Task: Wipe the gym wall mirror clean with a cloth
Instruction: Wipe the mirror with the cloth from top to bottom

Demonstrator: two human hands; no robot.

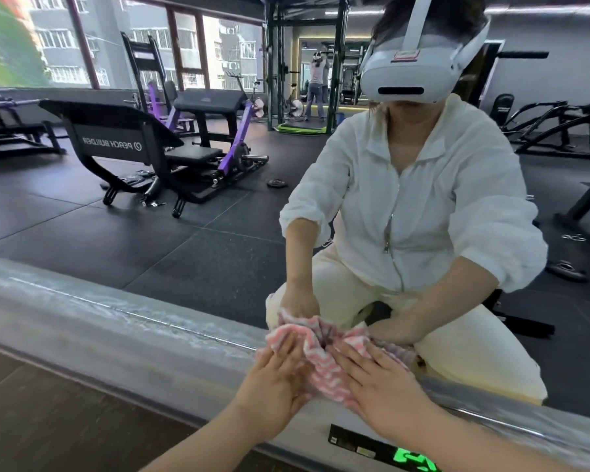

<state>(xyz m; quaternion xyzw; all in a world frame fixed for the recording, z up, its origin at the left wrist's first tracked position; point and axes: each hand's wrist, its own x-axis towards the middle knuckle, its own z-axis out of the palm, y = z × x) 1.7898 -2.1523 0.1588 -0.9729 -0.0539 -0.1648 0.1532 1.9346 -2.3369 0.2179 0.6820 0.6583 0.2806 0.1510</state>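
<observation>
— Both hands are flat on the pink-and-white striped terry cloth [324, 366], low and right of centre in the frame. Left hand [273, 383] has its fingers straight and spread, pressing the cloth's left part; nothing is curled round it.

— And the right hand [382, 379]?

— Same manner: fingers straight, palm down, pressing the cloth's right side. The two hands lie just beside each other with a bunched ridge of cloth between them.

— How does the cloth look?

— Soft, crumpled, with narrow wavy pink and white stripes. It is gathered into folds at the middle and pushed up against the bottom edge of the large wall mirror [184, 216], where the glass meets the grey ledge wrapped in clear plastic film [116, 335]. Its upper folds touch the glass, so its reflection joins it directly.

— And the mirror itself?

— It fills the upper part of the frame. It reflects the crouching person in a white zip jacket [416, 206] and white headset [413, 73], dark rubber floor tiles, and a black and purple gym machine [157, 148] at upper left, with windows behind. Whether the glass has smears I cannot tell.

— Anything below?

— A black label with green lettering [389, 454] at the bottom edge, under the right forearm.
</observation>
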